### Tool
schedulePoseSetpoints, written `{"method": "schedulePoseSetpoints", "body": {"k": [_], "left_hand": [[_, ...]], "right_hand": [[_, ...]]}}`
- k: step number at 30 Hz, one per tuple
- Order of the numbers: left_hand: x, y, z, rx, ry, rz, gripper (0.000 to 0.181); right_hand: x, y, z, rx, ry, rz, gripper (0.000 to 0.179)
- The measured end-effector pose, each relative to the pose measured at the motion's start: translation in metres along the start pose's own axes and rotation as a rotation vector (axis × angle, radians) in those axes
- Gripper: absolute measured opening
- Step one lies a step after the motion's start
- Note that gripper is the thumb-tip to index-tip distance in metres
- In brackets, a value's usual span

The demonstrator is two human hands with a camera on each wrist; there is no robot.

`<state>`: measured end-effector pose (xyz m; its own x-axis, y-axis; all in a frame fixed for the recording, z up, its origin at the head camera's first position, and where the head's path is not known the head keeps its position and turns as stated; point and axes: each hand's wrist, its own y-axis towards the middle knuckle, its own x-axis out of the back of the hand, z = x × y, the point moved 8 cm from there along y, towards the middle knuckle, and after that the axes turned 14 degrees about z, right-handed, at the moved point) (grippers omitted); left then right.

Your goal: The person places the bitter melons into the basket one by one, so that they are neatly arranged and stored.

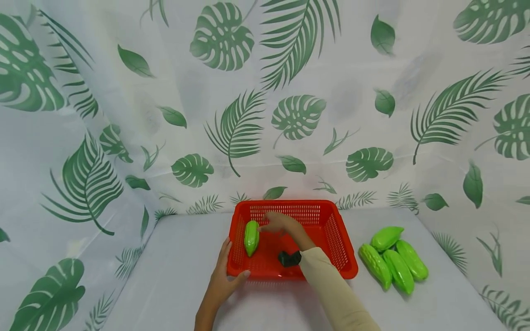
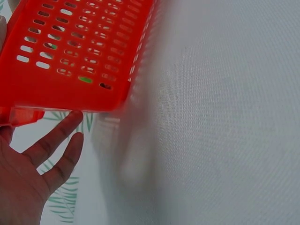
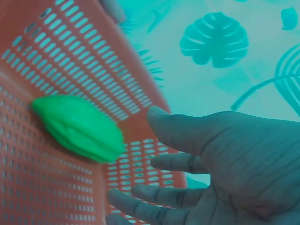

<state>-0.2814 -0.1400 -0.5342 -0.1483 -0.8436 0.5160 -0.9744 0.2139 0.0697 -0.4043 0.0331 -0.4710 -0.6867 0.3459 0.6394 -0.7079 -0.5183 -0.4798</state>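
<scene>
A red plastic basket (image 1: 290,273) with slotted walls stands on the white surface. Inside it, along the left wall, lies one green ridged pod-shaped fruit (image 1: 251,238). My left hand (image 1: 221,280) is at the basket's front left corner, its fairly straight fingers along the outer left side and thumb near the front rim. In the left wrist view, fingertips meet the red rim edge. Over the basket, just right of the fruit, hovers my right hand (image 1: 283,224). Its fingers are spread and hold nothing in the right wrist view, with the fruit (image 3: 79,126) apart from them.
Several similar green fruits (image 1: 399,262) lie in a cluster on the white surface, right of the basket. A white cloth (image 1: 323,170) printed with green leaves hangs behind and at the sides. A black device (image 1: 289,259) sits at my right wrist.
</scene>
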Motion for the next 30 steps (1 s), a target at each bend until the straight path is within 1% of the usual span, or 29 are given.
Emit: {"method": "schedulePoseSetpoints", "body": {"k": [4,7,13,17,21,24,28,30], "left_hand": [[-0.002,-0.002,0.002,0.01,-0.001,0.003,0.098],[-0.002,-0.003,0.003,0.009,-0.004,-0.001,0.097],[-0.001,-0.003,0.002,-0.003,-0.013,-0.009,0.096],[0.0,-0.002,0.002,-0.012,-0.007,-0.012,0.096],[0.0,-0.002,0.001,-0.025,-0.013,-0.008,0.096],[-0.001,-0.002,0.002,-0.014,-0.011,-0.001,0.096],[-0.001,-0.002,0.001,-0.014,-0.005,0.0,0.095],[-0.001,-0.002,0.0,-0.025,-0.002,0.001,0.094]], "right_hand": [[0.002,-0.012,-0.002,0.033,-0.072,-0.05,0.049],[0.004,-0.022,-0.005,0.054,-0.096,-0.09,0.049],[0.011,-0.043,-0.017,0.08,-0.061,-0.166,0.043],[0.014,-0.051,-0.025,0.105,-0.04,-0.208,0.041],[0.015,-0.058,-0.027,0.158,-0.028,-0.244,0.039],[0.014,-0.064,-0.029,0.2,-0.015,-0.282,0.035],[0.014,-0.076,-0.033,0.245,0.007,-0.351,0.034],[0.017,-0.083,-0.037,0.259,0.028,-0.391,0.034]]}}
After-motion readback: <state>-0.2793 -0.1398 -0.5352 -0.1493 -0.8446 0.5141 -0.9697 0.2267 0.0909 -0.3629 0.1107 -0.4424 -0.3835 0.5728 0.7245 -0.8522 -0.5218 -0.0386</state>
